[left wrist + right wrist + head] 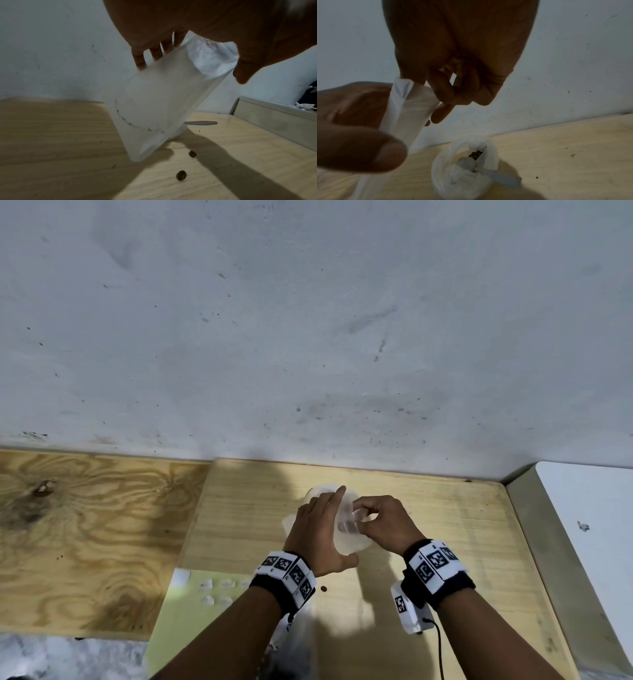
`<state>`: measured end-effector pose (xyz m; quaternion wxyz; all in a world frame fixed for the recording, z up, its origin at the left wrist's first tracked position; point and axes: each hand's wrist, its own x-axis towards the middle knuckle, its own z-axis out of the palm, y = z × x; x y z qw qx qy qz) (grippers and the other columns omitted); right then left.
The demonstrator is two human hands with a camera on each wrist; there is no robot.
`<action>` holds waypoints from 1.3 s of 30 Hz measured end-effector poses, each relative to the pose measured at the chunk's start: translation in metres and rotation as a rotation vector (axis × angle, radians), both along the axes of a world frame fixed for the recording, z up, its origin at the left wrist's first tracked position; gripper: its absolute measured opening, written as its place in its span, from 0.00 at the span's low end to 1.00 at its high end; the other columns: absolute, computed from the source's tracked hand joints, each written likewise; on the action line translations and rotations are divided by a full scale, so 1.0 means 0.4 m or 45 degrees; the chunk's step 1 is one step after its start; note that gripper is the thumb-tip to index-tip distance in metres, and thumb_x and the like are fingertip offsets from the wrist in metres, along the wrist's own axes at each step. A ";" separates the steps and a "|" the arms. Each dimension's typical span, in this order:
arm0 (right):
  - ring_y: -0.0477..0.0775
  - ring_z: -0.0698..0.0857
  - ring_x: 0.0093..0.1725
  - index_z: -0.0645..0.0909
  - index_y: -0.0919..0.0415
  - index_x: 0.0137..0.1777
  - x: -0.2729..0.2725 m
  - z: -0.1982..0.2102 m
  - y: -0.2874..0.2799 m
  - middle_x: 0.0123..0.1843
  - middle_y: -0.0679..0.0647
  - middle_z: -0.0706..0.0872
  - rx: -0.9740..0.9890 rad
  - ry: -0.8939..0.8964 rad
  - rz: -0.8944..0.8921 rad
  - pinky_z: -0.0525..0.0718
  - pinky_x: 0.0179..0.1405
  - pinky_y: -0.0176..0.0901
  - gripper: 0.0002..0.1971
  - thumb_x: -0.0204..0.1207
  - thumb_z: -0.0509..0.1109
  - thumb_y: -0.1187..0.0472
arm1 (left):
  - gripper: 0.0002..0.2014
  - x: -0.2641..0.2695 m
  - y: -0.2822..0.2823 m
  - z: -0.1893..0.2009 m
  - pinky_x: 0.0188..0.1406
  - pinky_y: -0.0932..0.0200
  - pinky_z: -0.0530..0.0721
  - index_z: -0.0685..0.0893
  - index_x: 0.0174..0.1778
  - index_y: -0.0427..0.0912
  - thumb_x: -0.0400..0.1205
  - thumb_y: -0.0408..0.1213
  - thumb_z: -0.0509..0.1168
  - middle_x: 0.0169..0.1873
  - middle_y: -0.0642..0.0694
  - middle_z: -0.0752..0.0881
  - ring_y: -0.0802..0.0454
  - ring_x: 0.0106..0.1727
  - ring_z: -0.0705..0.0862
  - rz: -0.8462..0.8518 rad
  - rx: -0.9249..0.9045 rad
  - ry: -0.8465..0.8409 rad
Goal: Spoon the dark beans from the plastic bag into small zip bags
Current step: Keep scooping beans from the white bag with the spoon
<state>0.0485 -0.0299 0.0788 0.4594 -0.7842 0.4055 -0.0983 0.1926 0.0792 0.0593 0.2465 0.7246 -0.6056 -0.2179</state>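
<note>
Both hands hold a small translucent zip bag (pixel 350 540) in the air over the pale wooden board (pixel 445 525). My left hand (pixel 325 529) grips its side, fingers (pixel 139 60) behind it and thumb in front. My right hand (pixel 380 522) pinches the bag's top edge (pixel 406 112). The zip bag (pixel 154 101) hangs tilted and looks empty apart from dark dust. Behind it, on the board, sits the white plastic bag (pixel 462 174) with dark beans showing in its mouth and a spoon (pixel 498 175) lying in it.
Two loose beans (pixel 181 175) lie on the board under the bag. A pale yellow-green sheet (pixel 191 604) with small clear bags lies at the near left. Darker plywood (pixel 85 542) is at left, a raised ledge (pixel 534 542) at right, and the wall close behind.
</note>
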 end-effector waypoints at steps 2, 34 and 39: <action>0.47 0.87 0.41 0.88 0.34 0.36 0.002 -0.010 0.002 0.32 0.38 0.87 0.008 -0.014 -0.014 0.86 0.47 0.51 0.16 0.67 0.79 0.62 | 0.50 0.002 -0.001 0.003 0.73 0.55 0.71 0.63 0.81 0.49 0.62 0.57 0.73 0.73 0.55 0.74 0.53 0.72 0.73 0.027 -0.015 -0.004; 0.52 0.84 0.38 0.85 0.50 0.38 -0.050 -0.182 -0.085 0.36 0.49 0.86 0.115 0.656 -0.139 0.76 0.32 0.41 0.13 0.75 0.73 0.42 | 0.36 0.158 -0.119 -0.095 0.51 0.54 0.84 0.89 0.54 0.46 0.47 0.54 0.75 0.51 0.48 0.88 0.49 0.54 0.85 0.476 0.688 0.693; 0.49 0.81 0.32 0.78 0.50 0.31 -0.034 -0.174 -0.073 0.35 0.51 0.88 0.047 0.076 -0.466 0.80 0.35 0.46 0.13 0.74 0.77 0.61 | 0.36 0.157 -0.106 -0.102 0.46 0.54 0.87 0.90 0.50 0.46 0.44 0.53 0.76 0.49 0.47 0.90 0.48 0.50 0.87 0.624 0.659 0.833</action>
